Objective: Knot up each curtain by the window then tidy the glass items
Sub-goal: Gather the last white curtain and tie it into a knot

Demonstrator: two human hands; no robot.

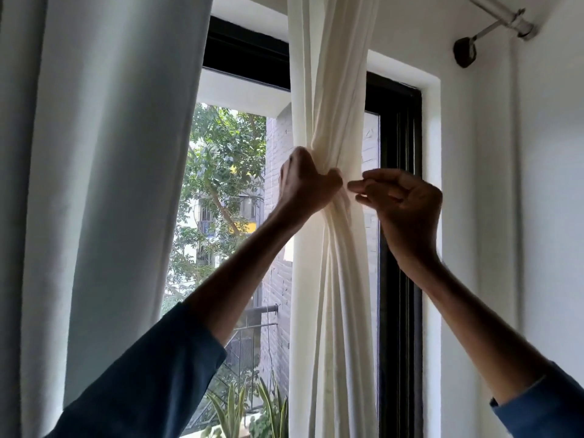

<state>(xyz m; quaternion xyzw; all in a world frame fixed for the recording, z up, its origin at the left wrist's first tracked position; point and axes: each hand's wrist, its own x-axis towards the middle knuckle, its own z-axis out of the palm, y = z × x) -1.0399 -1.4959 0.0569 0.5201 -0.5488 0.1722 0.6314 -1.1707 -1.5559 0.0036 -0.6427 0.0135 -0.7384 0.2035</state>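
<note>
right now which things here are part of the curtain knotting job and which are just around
Job:
- cream curtain, bunched and gripped by the left hand
- right hand, fingers curled, close beside it
- grey curtain, hanging loose, no knot showing

Just around:
- rod and its bracket
- window frame
- plants outside

No glass items in view.

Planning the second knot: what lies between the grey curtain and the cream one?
Head view: bare window glass between grey curtain and cream curtain, crossed low by the left forearm.
</note>
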